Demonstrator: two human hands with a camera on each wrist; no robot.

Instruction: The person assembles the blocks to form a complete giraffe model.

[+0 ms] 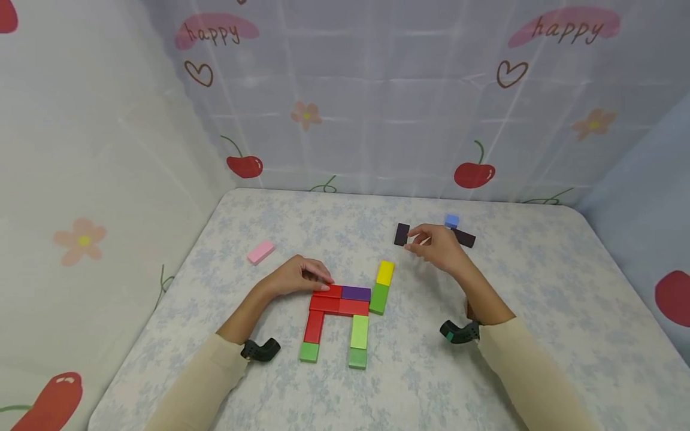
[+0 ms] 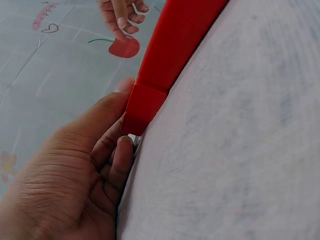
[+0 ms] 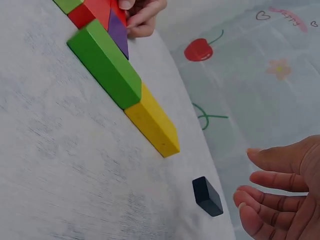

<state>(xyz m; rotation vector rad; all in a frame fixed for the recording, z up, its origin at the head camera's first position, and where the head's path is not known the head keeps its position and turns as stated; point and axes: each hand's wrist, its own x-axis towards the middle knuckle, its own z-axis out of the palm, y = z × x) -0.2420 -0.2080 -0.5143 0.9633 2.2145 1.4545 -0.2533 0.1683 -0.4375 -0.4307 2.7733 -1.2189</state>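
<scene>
A figure of coloured blocks lies on the table. My left hand (image 1: pixel 296 275) is at its top left, pinching a red block (image 1: pixel 333 291) between thumb and fingers. A purple block (image 1: pixel 356 293) adjoins that one, with more red blocks (image 1: pixel 324 305) below. My right hand (image 1: pixel 438 246) hovers beside a black block (image 1: pixel 401 234), fingers loosely bent and holding nothing. In the right wrist view a gap shows between the fingers and that black block (image 3: pixel 207 196). A green block (image 1: pixel 380 299) and a yellow block (image 1: pixel 385 273) form a slanted strip at the figure's right.
A pink block (image 1: pixel 261 252) lies by itself at the left. Behind my right hand are a second dark block (image 1: pixel 464 237) and a small blue block (image 1: pixel 451 221). A brown object (image 1: pixel 470 310) is partly hidden by my right forearm. A printed curtain (image 1: pixel 366 120) rises behind the table.
</scene>
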